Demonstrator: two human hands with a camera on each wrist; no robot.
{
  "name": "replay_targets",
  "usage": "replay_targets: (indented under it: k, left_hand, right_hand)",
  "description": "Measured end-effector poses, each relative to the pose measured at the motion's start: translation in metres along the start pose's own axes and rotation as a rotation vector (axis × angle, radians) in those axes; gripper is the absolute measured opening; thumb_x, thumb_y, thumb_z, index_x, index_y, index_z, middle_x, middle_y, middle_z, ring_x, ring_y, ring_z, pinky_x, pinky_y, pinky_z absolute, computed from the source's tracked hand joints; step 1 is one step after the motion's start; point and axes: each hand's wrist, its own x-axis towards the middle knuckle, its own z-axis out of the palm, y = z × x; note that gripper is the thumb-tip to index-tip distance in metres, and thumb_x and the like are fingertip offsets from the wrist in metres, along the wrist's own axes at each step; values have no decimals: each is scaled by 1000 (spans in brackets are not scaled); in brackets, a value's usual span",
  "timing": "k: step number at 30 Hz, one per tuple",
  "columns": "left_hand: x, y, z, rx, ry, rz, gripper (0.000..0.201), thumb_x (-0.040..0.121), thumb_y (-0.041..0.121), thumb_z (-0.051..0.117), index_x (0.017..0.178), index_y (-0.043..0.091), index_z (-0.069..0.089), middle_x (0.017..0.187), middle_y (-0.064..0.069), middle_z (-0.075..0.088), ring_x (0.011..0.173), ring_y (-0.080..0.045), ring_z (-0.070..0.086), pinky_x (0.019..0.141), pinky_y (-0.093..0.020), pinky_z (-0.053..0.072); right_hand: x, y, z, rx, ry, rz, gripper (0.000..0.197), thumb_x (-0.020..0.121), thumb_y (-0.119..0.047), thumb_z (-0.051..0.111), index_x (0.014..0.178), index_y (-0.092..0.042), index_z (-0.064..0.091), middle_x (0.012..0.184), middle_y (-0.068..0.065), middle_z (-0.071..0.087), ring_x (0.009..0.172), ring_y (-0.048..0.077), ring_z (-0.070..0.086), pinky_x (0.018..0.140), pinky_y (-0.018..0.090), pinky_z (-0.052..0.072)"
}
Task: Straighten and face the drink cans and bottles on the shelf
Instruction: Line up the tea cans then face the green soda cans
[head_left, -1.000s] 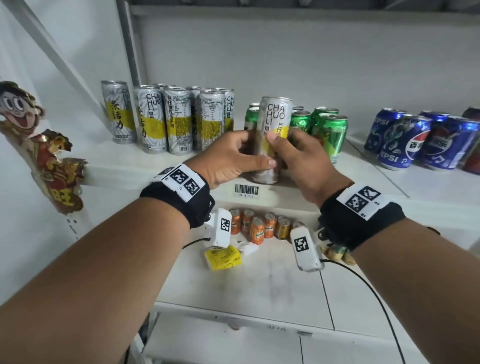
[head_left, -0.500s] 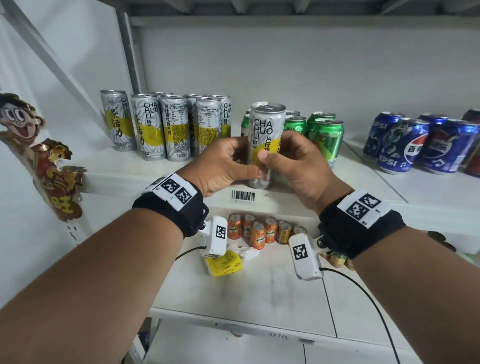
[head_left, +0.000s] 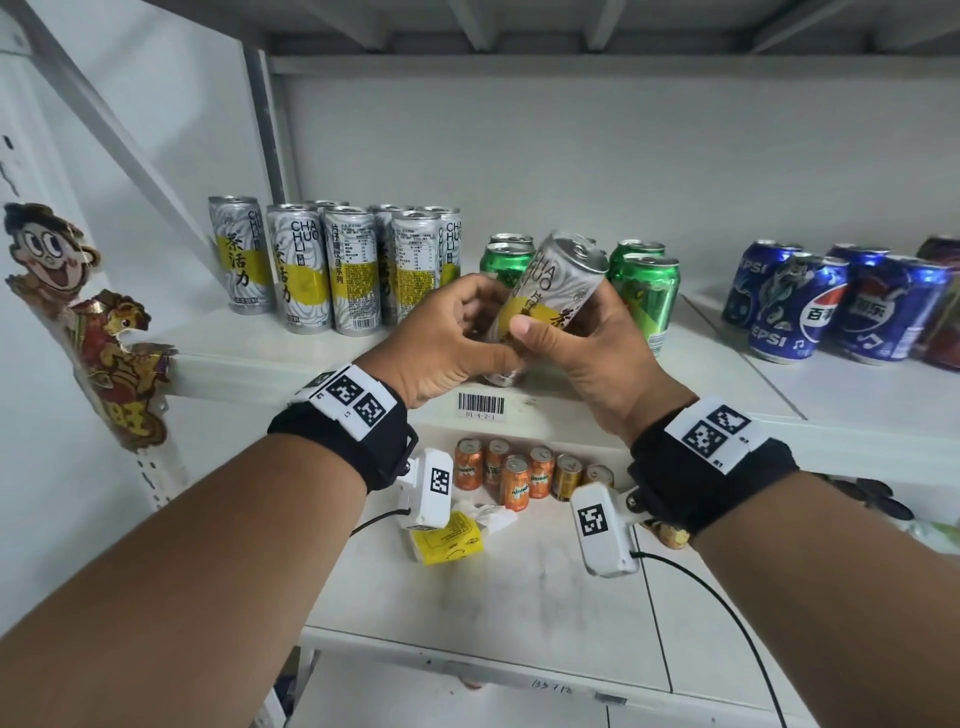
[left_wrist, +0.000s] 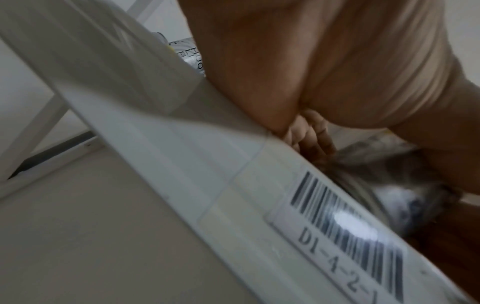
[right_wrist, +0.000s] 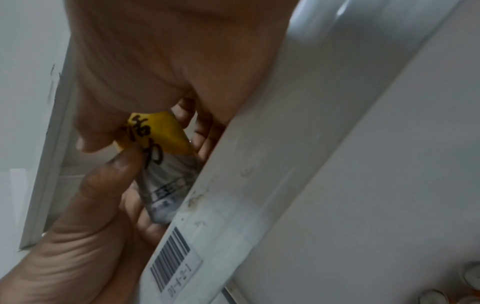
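A tall silver-and-yellow tea can (head_left: 553, 296) is held in both hands above the front edge of the white shelf (head_left: 857, 395), tilted with its top to the right. My left hand (head_left: 457, 338) grips its lower part from the left. My right hand (head_left: 582, 343) grips it from the right, thumb across the yellow band. In the right wrist view the tea can (right_wrist: 166, 164) shows its yellow label between thumb and fingers. In the left wrist view only the can's blurred bottom (left_wrist: 405, 189) appears behind the shelf edge. Several matching tea cans (head_left: 332, 270) stand at the shelf's left.
Green cans (head_left: 644, 291) stand just behind the held can, blue Pepsi cans (head_left: 831, 306) to the right. A barcode label (head_left: 480, 404) is on the shelf's front edge. On the lower shelf stand small orange cans (head_left: 514, 480) beside a yellow packet (head_left: 447, 538). A cartoon cutout (head_left: 88, 322) hangs at left.
The tea can stood upright in both hands; now it leans with its top to the right and has turned, so the yellow label side shows. Both hands keep their hold.
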Motion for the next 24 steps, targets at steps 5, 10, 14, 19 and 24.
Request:
replay_targets:
  k: [5, 10, 14, 19, 24]
  left_hand:
    - [-3, 5, 3, -55, -13, -18, 63, 77, 18, 92, 132, 5, 64, 126, -14, 77, 121, -35, 72, 104, -48, 60]
    - [-5, 10, 6, 8, -68, -58, 68, 72, 21, 99, 132, 11, 70, 123, -11, 78, 119, -36, 74, 102, -52, 61]
    - [-5, 10, 6, -31, -49, -74, 60, 72, 21, 95, 127, 9, 73, 109, -8, 80, 99, -26, 77, 79, -37, 66]
    - [-2, 6, 5, -124, -23, -99, 62, 77, 21, 95, 132, 9, 68, 123, -14, 78, 114, -33, 76, 92, -49, 64]
    - [-4, 8, 6, -167, -56, -138, 39, 87, 26, 86, 123, 18, 74, 110, -10, 82, 100, -24, 80, 73, -36, 65]
  right_hand:
    - [3, 4, -2, 26, 11, 37, 33, 86, -19, 74, 118, -16, 68, 111, 9, 77, 97, 29, 75, 77, 47, 64]
    - [4, 4, -3, -20, 12, 65, 41, 91, -27, 82, 123, -8, 67, 111, 11, 79, 97, 29, 79, 71, 37, 65]
    - [4, 5, -3, -30, -19, 78, 58, 80, -48, 87, 122, -14, 67, 114, 9, 79, 100, 30, 79, 75, 45, 66]
    - [6, 8, -7, 26, -10, 67, 41, 90, -27, 81, 120, -6, 63, 98, 0, 80, 81, 15, 78, 61, 26, 61]
    - [6, 7, -5, -89, 71, 9, 41, 87, -44, 78, 112, -12, 73, 86, -5, 77, 66, 3, 67, 58, 19, 54]
